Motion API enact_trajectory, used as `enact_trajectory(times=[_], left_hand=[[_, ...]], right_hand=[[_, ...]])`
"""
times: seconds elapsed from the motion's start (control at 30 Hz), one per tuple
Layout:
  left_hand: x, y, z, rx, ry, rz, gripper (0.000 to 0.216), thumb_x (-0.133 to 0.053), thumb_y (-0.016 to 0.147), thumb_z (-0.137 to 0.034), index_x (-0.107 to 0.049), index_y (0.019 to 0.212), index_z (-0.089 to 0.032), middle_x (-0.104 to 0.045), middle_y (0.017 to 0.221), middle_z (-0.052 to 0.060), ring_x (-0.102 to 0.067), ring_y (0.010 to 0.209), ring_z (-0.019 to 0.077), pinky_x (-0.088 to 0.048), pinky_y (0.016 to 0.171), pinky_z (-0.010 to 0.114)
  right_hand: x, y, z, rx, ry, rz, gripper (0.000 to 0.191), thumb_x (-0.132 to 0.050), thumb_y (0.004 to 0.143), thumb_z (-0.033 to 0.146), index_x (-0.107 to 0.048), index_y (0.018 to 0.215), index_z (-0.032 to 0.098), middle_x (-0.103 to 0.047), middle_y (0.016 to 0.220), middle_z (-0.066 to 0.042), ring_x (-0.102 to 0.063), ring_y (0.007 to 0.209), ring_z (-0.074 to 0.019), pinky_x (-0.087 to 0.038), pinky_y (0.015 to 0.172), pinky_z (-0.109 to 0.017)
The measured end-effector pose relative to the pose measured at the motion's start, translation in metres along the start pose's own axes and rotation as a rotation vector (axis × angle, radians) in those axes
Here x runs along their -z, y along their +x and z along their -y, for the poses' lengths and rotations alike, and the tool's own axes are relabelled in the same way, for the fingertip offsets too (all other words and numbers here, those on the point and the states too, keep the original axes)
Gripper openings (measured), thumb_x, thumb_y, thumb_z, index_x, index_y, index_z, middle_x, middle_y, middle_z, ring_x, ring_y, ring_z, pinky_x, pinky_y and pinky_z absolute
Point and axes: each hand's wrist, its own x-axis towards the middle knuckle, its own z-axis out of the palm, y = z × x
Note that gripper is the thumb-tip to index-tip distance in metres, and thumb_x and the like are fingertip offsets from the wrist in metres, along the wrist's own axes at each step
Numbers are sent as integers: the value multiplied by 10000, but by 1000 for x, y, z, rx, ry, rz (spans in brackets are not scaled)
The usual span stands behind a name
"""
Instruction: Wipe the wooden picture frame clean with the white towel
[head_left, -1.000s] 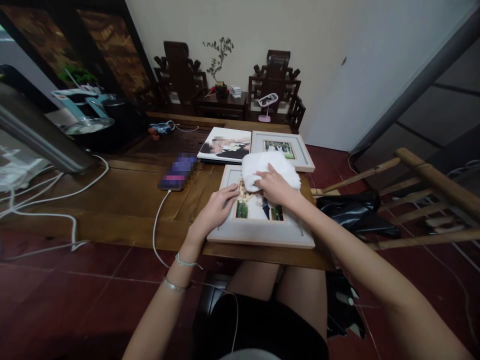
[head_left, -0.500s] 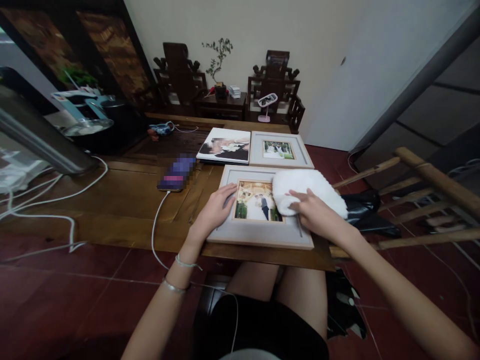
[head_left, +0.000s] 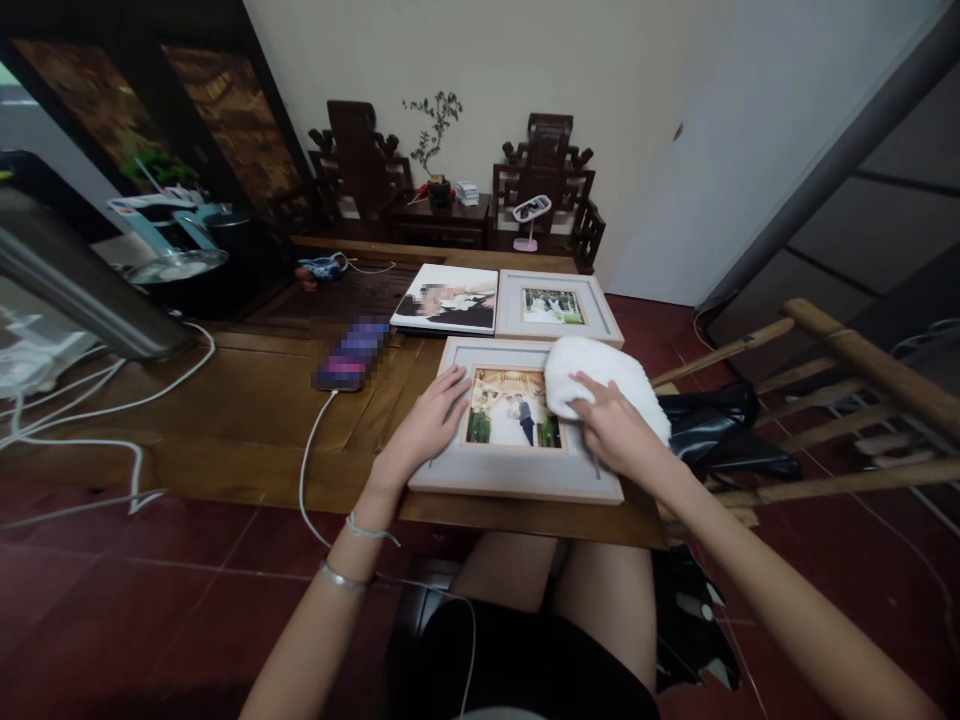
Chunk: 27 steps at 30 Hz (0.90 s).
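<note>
No word, label, brand or number can be read anywhere: the phone (head_left: pixel 352 352) screen is blurred, and the near picture frame (head_left: pixel 514 425), the far picture frame (head_left: pixel 556 308) and the print (head_left: pixel 448 298) beside it show only photographs without legible writing.

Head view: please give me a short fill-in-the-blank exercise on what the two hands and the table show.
The right hand holds a white ____ against the nearest picture frame.
The left hand lies flat on that frame's ____ side.
A white cable runs up to the ____ lying on the wooden table.
Missing words: cloth; left; phone.
</note>
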Motion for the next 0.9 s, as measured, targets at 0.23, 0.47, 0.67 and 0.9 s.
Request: enact_trajectory(times=[0.23, 0.47, 0.67, 0.9], left_hand=[[0, -2, 4, 13, -19, -7, 447, -381, 945, -359, -535, 1296, -128, -454, 1432, 145, -350, 1373, 244, -276, 1137, 469], [1, -1, 2, 15, 58, 6, 475, -367, 943, -350, -494, 1330, -105, -456, 1429, 154, -352, 1370, 254, -275, 1140, 469], [0, -1, 2, 15, 102, 13, 475, -349, 948, -337, -486, 1334, -97, -457, 1428, 151, -350, 1371, 247, -280, 1142, 454], [3, -1, 2, -6, 142, 60, 492, -344, 948, -325, -465, 1345, -62, -435, 1440, 172, -325, 1381, 256, -266, 1147, 450]], right_hand=[[-6, 51, -9, -36, -171, -24, 453, -398, 754, 3, -636, 1132, 76, -429, 1434, -184, -304, 1339, -380, -296, 1024, -573], [2, -6, 15, 101, -131, 44, 411, -467, 736, 37, -659, 1095, 91, -471, 1394, -189, -321, 1339, -382, -260, 1065, -577], [33, -65, 47, 180, 82, 174, 425, -465, 685, 11, -682, 1033, 124, -489, 1387, -177, -337, 1347, -359, -284, 1081, -580], [35, -59, 55, 170, 76, 192, 482, -449, 680, 3, -661, 1099, 113, -479, 1397, -180, -355, 1335, -369, -309, 1073, -568]])
